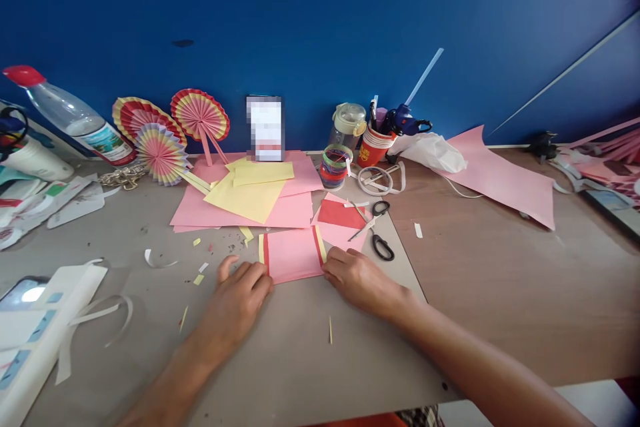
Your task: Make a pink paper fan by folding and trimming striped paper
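While both bare hands rest on the desk (490,280), a pink sheet (293,255) with red and yellow strips at its sides lies flat between them, about midway between the desk's front and back edges. Left hand (239,287): fingers loosely spread, tips touching the sheet's left edge, gripping nothing. Right hand (359,278): fingers curled onto the right edge; whether they pinch it cannot be told. Scissors (379,230) lie just beyond the right hand.
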A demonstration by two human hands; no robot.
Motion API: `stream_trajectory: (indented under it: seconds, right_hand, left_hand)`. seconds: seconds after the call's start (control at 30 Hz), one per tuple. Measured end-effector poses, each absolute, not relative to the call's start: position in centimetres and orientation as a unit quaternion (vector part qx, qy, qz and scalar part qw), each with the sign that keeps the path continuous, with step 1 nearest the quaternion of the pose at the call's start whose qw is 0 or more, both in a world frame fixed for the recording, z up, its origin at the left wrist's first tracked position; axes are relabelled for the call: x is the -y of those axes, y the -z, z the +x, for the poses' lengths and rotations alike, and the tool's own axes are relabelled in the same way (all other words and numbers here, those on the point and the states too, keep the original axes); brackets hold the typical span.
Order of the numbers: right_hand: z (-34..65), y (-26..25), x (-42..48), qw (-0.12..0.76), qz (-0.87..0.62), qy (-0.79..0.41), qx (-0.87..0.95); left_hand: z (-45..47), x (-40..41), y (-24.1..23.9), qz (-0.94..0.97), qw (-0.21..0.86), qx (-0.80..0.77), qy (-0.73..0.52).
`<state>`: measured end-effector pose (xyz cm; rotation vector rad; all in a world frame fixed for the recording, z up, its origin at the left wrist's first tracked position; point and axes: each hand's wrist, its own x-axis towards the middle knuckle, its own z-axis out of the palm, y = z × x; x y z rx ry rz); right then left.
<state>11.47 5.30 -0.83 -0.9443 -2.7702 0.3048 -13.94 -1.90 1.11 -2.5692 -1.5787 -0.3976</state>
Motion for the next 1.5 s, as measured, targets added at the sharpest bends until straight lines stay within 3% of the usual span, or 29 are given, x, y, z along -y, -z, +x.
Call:
stream_trajectory:
  seconds: [0.27, 0.47, 0.73, 0.97, 1.23, 1.5]
  right_hand:
    - [11.5, 1.3, -5.5, 0.090, -0.265, 0.005, 0.960]
    - [11.3, 1.9, -5.9, 0.170, -0.223, 0.072, 0.957]
    - [12.0, 0.8, -6.4, 0.248, -0.247, -0.053, 0.935]
    - [12.2, 1.0, -6.2, 0.251, -0.245, -0.152, 0.924]
    - [12.1, 1.0, -6.2, 0.255, -0.248, -0.196, 0.914]
    - [12.1, 1.2, -6.4, 0.256, -0.280, -0.144, 0.914]
  left_hand:
    - [-14.6, 1.3, -0.2, -0.872, 0.082, 0.470, 0.112]
    - [-14.4, 1.1, 0.5, -0.860, 0.122, 0.473, 0.147]
    - [-14.5, 1.0, 0.1, -0.814, 0.056, 0.521, 0.252]
    - [-14.6, 1.3, 0.4, -0.811, 0.013, 0.537, 0.232]
    - [-14.4, 1.2, 0.7, -0.814, 0.013, 0.524, 0.249]
    - [-14.5, 1.0, 0.2, -0.809, 0.025, 0.556, 0.186]
